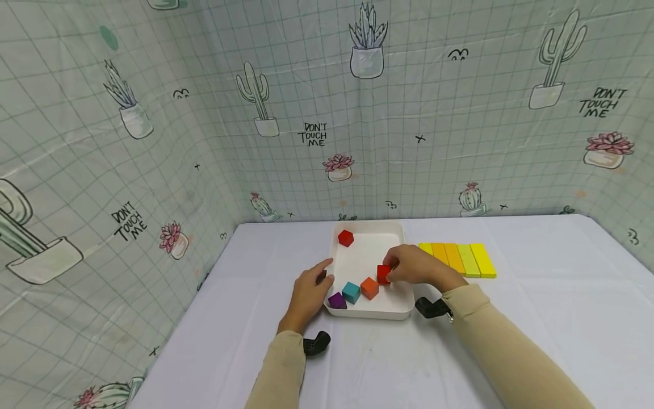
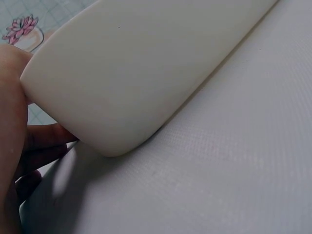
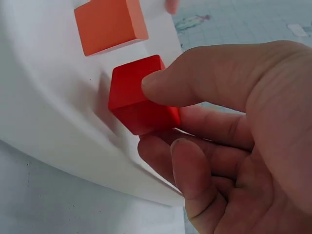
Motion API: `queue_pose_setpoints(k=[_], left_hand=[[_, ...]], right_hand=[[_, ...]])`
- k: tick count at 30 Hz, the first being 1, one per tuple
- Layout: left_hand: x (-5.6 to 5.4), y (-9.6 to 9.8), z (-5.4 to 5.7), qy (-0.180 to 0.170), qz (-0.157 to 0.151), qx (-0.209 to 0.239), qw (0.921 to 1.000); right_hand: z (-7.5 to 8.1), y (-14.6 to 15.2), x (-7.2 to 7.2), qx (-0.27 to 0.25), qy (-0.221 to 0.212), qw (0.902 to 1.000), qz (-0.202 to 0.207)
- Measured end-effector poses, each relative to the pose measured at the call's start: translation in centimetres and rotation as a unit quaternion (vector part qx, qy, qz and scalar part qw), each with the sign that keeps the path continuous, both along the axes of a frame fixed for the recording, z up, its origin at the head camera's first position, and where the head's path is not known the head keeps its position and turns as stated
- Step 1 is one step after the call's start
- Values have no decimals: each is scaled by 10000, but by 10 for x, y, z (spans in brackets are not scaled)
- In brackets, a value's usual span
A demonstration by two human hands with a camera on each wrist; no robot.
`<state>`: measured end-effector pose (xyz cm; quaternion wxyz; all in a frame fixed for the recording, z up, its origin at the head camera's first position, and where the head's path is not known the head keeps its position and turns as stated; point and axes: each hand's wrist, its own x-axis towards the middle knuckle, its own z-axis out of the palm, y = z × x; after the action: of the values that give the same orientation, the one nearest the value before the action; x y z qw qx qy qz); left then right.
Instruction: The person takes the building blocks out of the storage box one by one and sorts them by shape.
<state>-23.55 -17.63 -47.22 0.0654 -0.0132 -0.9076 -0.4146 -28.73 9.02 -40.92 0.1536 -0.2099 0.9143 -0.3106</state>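
My right hand (image 1: 415,264) pinches a red cube (image 3: 139,97) between thumb and fingers, over the right side of a shallow white tray (image 1: 368,313). Beside that cube, in the tray, sits an orange cube (image 1: 369,288). A blue cube (image 1: 351,292) and a purple cube (image 1: 337,301) lie further left along the near end. Another red cube (image 1: 346,238) rests in the far left corner. At the tray's left side, my left hand (image 1: 308,292) holds the wall, its thumb at the rim and other fingers against the outside in the left wrist view.
Several flat yellow and orange strips (image 1: 457,260) lie side by side on the white table (image 1: 541,318), right of the tray and close behind my right forearm. A patterned cloth wall (image 1: 388,113) rises behind the table's far edge and along its left.
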Motion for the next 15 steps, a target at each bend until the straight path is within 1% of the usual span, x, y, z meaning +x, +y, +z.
queue_pose_setpoints(k=[6, 8, 12, 15], left_hand=[[1, -1, 0, 74, -31, 23, 10000], [2, 0, 1, 46, -17, 39, 10000], [3, 0, 0, 72, -21, 53, 10000], [2, 1, 1, 131, -35, 61, 9999]], right_hand=[[-2, 4, 1, -356, -96, 9993, -106], [-4, 5, 1, -502, -137, 9985, -141], [-7, 9, 3, -888, -99, 9958, -204], [-7, 13, 6, -1298, -76, 9911, -277]])
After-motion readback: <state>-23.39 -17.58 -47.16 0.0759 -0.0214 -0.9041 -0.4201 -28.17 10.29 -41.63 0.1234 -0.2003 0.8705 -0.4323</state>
